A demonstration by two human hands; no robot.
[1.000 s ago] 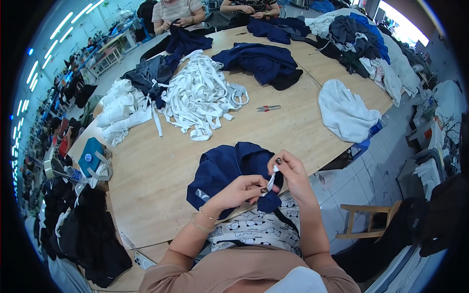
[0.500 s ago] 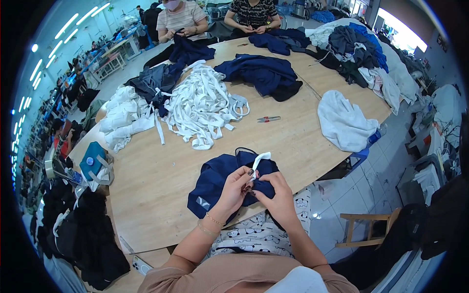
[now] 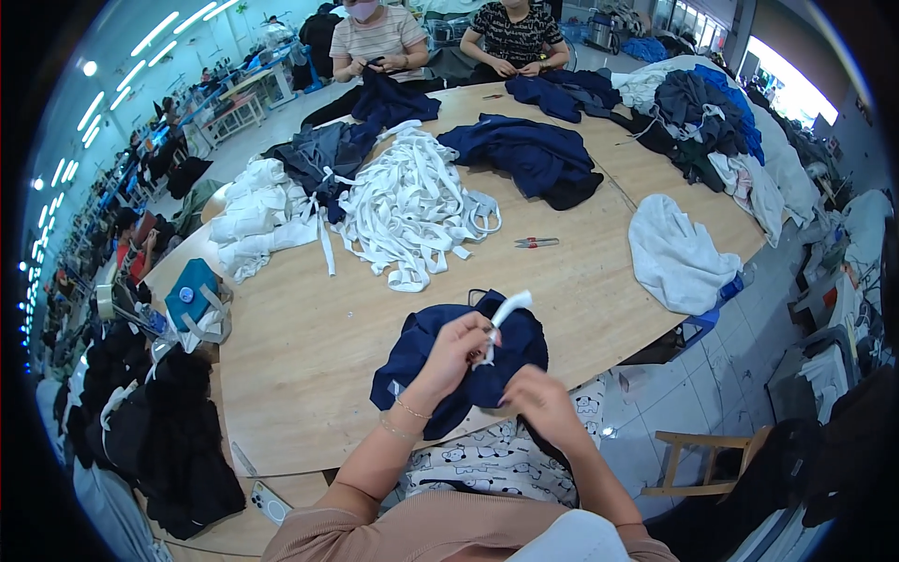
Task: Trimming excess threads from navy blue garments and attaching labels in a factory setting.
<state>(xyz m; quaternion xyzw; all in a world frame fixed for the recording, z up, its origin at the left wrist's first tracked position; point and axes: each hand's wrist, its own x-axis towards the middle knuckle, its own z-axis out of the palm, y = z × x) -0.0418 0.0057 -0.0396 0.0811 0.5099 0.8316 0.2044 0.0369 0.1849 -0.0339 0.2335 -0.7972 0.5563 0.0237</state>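
**Hands work a white strap over a navy garment**

The left hand [image 3: 456, 348] pinches a white strap [image 3: 506, 311] between its fingertips, the strap's free end sticking up and to the right. The right hand [image 3: 538, 405] sits just near and right of it, fingers curled against the navy garment [image 3: 426, 351]; whether it grips the cloth cannot be told. The garment lies bunched at the near edge of the wooden table [image 3: 309, 347]. Farther off rests a heap of white straps [image 3: 412, 201], with small snips [image 3: 536, 243] to its right. Two other people sit at the far side.
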